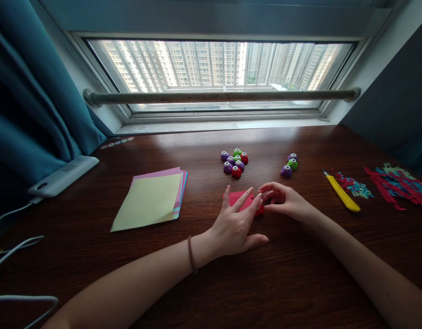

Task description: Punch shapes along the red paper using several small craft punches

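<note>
A small folded red paper (238, 198) lies flat on the dark wooden desk (211, 283). My left hand (235, 224) rests on it with fingers spread, pressing its near side down. My right hand (282, 200) pinches the paper's right edge between thumb and fingertips. Just beyond the paper sits a cluster of several small round craft punches (234, 161) in purple, green and red, and a smaller group of three punches (289, 165) stands to the right of it.
A stack of coloured paper sheets (152, 198), yellow on top, lies to the left. A yellow utility knife (341, 192) and red and blue paper scraps (396, 183) lie at right. A white power bank (63, 176) with cables sits far left under a teal curtain.
</note>
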The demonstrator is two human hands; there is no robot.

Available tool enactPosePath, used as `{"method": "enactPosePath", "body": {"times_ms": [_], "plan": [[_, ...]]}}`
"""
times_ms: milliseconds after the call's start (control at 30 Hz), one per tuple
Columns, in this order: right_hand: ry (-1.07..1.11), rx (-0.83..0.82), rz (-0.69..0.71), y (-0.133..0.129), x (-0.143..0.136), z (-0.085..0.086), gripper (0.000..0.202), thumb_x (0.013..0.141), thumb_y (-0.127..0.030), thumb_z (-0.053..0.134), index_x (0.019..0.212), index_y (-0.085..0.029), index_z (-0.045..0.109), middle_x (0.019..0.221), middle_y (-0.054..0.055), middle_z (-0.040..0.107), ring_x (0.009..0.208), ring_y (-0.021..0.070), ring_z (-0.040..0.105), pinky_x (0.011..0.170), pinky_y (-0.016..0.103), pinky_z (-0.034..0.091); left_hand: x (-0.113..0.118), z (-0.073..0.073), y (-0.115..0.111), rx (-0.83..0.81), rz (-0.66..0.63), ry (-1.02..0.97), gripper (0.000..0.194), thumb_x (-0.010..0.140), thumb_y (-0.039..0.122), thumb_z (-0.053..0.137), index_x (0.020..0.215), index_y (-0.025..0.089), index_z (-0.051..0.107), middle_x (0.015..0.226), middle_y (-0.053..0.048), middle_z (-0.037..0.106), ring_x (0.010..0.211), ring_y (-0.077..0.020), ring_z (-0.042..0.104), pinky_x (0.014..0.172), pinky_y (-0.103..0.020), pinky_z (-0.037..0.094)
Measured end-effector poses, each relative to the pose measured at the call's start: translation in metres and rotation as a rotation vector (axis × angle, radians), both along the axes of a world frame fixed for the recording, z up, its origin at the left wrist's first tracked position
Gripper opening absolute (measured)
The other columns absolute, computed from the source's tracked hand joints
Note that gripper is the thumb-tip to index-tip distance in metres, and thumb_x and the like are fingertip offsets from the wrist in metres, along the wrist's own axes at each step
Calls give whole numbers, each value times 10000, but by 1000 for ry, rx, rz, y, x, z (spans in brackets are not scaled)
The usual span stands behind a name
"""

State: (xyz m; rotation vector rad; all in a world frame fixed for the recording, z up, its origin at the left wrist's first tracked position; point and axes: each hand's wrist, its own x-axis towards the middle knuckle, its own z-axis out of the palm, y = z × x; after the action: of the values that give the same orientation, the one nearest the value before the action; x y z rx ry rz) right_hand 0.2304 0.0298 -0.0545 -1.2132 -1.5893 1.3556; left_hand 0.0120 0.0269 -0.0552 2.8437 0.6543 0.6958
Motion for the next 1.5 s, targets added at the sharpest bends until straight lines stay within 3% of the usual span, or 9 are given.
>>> {"method": "enactPosePath", "body": {"times_ms": [100,267,433,600,900,1500], "plan": [[10,18,-58,-1,-2,-3,354,709,-278,644,1012,-165,501,1055,83,557,879,193,572,772,343,480,1,0,0,-9,10,8,783,870,585,339,1370,40,80,1324,-195,372,1310,-300,151,989,-616,-122],[-174,282,-430,1,-21,-8,155,794,-205,479,942,-173,510,975,72,587,869,190,565,806,353,455,3,0,-2,-18,30,-4,790,875,574,335,1368,26,51,1320,-207,372,1306,-274,184,1025,-584,-75],[-509,427,-556,17,-58,3,256,802,-112,390,1041,-168,461,1029,76,573,921,219,521,810,352,421,3,-1,-4,-13,46,-20,799,880,577,304,1371,27,-3,1352,-224,305,1312,-295,147,973,-597,-170],[-841,453,-719,33,-82,6,363,829,-92,338,1188,-109,386,1139,132,521,990,266,457,831,384,372,3,-3,-4,-35,83,-13,860,869,603,293,1356,0,-78,1355,-248,275,1315,-315,117,920,-621,-217],[-1138,324,-648,37,-83,-5,373,819,-129,387,1188,-129,443,1073,163,533,985,314,439,772,415,383,5,-5,-6,-63,120,1,793,878,584,307,1373,37,14,1368,-185,299,1307,-305,161,933,-621,-216],[-1127,219,-611,38,-82,-10,371,823,-124,379,1180,-156,473,1111,123,523,1033,285,426,826,392,367,-3,-3,-5,-5,53,138,840,850,607,370,1374,33,50,1391,-159,254,1327,-280,39,950,-582,-237]]}}
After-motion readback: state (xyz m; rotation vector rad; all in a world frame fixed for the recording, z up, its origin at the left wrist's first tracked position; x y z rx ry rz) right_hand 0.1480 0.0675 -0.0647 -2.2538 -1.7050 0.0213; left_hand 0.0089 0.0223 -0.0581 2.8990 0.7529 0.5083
